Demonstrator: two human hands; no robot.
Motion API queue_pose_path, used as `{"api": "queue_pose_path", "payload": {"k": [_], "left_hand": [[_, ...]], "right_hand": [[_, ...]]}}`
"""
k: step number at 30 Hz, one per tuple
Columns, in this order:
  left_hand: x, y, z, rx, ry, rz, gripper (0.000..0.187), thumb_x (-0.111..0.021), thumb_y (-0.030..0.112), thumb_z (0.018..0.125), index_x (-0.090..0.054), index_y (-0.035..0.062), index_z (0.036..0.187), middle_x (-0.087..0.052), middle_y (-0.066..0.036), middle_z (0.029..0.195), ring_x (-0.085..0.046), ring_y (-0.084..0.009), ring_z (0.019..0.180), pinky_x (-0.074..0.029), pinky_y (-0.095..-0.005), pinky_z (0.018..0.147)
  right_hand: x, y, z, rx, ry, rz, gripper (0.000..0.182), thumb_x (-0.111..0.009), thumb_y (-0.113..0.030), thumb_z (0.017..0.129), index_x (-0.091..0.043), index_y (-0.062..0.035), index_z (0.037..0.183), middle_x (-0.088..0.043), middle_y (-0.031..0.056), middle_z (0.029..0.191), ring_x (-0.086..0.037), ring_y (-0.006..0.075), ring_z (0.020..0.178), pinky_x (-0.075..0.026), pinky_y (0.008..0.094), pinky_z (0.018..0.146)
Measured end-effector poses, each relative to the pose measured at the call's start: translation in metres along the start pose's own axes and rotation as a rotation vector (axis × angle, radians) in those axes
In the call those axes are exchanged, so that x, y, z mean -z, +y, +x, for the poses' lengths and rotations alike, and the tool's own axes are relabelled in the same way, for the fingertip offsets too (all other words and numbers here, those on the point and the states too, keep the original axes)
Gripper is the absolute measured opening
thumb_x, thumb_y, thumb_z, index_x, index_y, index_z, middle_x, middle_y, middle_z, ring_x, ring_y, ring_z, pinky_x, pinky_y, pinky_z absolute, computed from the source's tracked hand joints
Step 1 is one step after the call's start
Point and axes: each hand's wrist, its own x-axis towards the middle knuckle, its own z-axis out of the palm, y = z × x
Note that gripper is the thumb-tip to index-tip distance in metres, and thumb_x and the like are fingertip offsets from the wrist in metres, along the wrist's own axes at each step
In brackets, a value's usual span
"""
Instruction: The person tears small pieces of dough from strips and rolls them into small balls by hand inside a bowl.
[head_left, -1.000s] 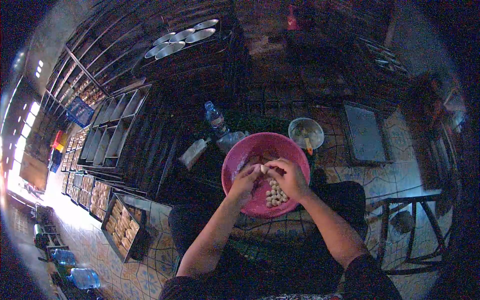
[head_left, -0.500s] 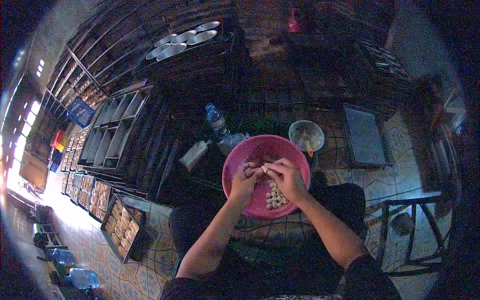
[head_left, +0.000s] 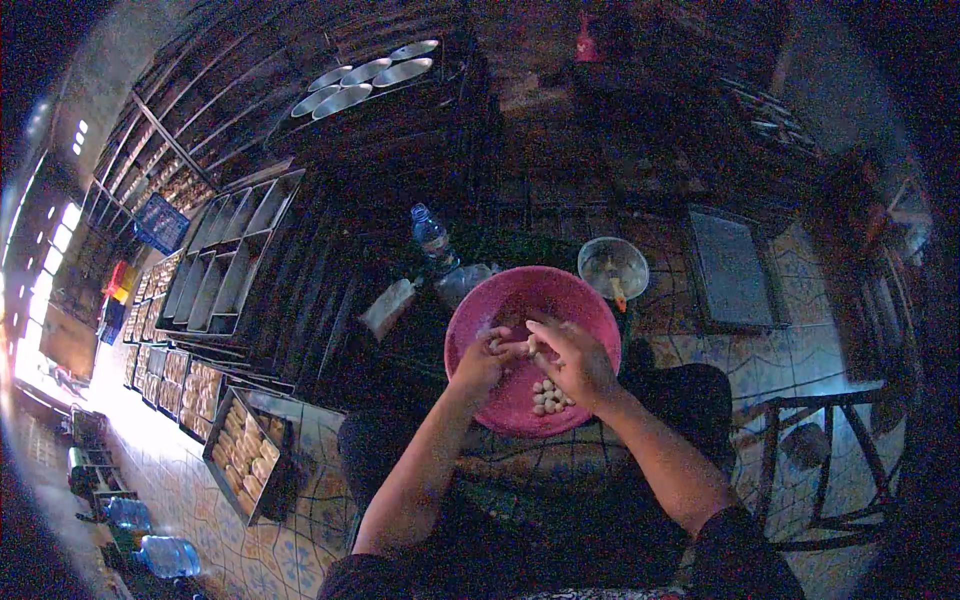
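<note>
A pink plastic basin (head_left: 520, 415) sits before me at my lap, and both my hands are inside its rim. Small pale balls (head_left: 548, 398), which look like dough, lie clustered on its floor below my right hand. My left hand (head_left: 482, 368) has its fingers curled, with a pale bit showing among them. My right hand (head_left: 578, 368) meets it, its thumb and fingers closed around a small dough ball (head_left: 532, 346) at the left fingertips. The right fingers are slightly blurred and cover part of the cluster.
Behind the basin stand a water bottle (head_left: 430, 235), clear bags (head_left: 390, 308) and a metal bowl (head_left: 612, 268) with an orange-handled tool. A flat tray (head_left: 733, 268) lies to the right, near a dark metal stand (head_left: 825, 405). Bread trays (head_left: 243, 455) and empty moulds (head_left: 230, 260) line the left.
My right hand has shifted slightly down and its fingers have lifted apart from the left fingertips a little. It now covers the upper part of the ball cluster.
</note>
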Motion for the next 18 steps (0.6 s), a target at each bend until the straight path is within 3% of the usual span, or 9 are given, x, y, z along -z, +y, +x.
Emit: {"api": "queue_pose_path", "payload": {"k": [3,4,6,9,12,15,18], "left_hand": [[0.003,-0.001,-0.003,-0.004,-0.038,-0.093,0.050,-0.077,0.013,0.090,-0.046,0.0025,0.128,-0.068,-0.010,0.110,-0.068,-0.0178,0.098,-0.056,-0.0284,0.080],[0.005,-0.002,0.002,-0.010,-0.043,0.026,0.048,-0.076,0.014,0.091,-0.049,0.0020,0.128,-0.068,-0.009,0.111,-0.068,-0.0171,0.099,-0.056,-0.0288,0.082],[0.007,-0.001,0.002,-0.016,-0.046,0.144,0.046,-0.076,0.014,0.091,-0.052,0.0016,0.127,-0.069,-0.009,0.111,-0.068,-0.0164,0.099,-0.056,-0.0292,0.084],[0.006,0.007,-0.008,0.007,-0.207,0.051,0.043,-0.073,0.015,0.093,-0.055,0.0007,0.129,-0.069,-0.009,0.112,-0.067,-0.0161,0.100,-0.057,-0.0297,0.086],[0.003,0.011,-0.009,0.004,-0.214,0.112,0.042,-0.070,0.016,0.096,-0.054,0.0011,0.132,-0.069,-0.009,0.114,-0.067,-0.0156,0.101,-0.056,-0.0300,0.088],[0.002,0.015,-0.010,0.059,-0.240,0.026,0.038,-0.067,0.015,0.097,-0.054,0.0022,0.131,-0.068,-0.008,0.116,-0.067,-0.0167,0.104,-0.056,-0.0299,0.091],[0.000,0.015,-0.011,0.092,-0.224,-0.116,0.037,-0.065,0.014,0.098,-0.054,0.0034,0.132,-0.067,-0.007,0.120,-0.067,-0.0192,0.109,-0.055,-0.0311,0.095]], "right_hand": [[0.000,-0.002,0.000,0.006,-0.018,0.033,0.053,-0.075,-0.006,0.081,-0.060,-0.0066,0.132,-0.069,0.0133,0.117,-0.068,0.0305,0.103,-0.054,0.0418,0.091],[0.000,-0.002,-0.001,0.006,-0.019,0.034,0.053,-0.075,-0.006,0.081,-0.060,-0.0066,0.132,-0.069,0.0133,0.117,-0.068,0.0305,0.103,-0.054,0.0418,0.091],[-0.001,0.001,-0.003,-0.043,-0.100,0.091,0.054,-0.072,-0.022,0.085,-0.058,-0.0141,0.137,-0.066,0.0139,0.127,-0.061,0.0384,0.118,-0.047,0.0495,0.103],[-0.003,0.002,-0.004,0.018,-0.107,0.029,0.057,-0.073,-0.023,0.084,-0.056,-0.0139,0.137,-0.066,0.0137,0.126,-0.062,0.0404,0.114,-0.049,0.0489,0.100],[-0.005,-0.005,-0.005,-0.066,-0.109,-0.013,0.056,-0.073,-0.022,0.083,-0.056,-0.0135,0.135,-0.065,0.0159,0.125,-0.062,0.0387,0.112,-0.048,0.0499,0.098],[-0.002,-0.007,0.003,-0.256,-0.242,0.036,0.056,-0.075,-0.022,0.081,-0.056,-0.0134,0.133,-0.065,0.0193,0.123,-0.062,0.0353,0.112,-0.046,0.0523,0.100],[0.003,-0.010,0.008,-0.294,-0.262,0.054,0.063,-0.077,-0.023,0.079,-0.053,-0.0147,0.137,-0.065,0.0197,0.123,-0.060,0.0357,0.119,-0.044,0.0531,0.104]]}}
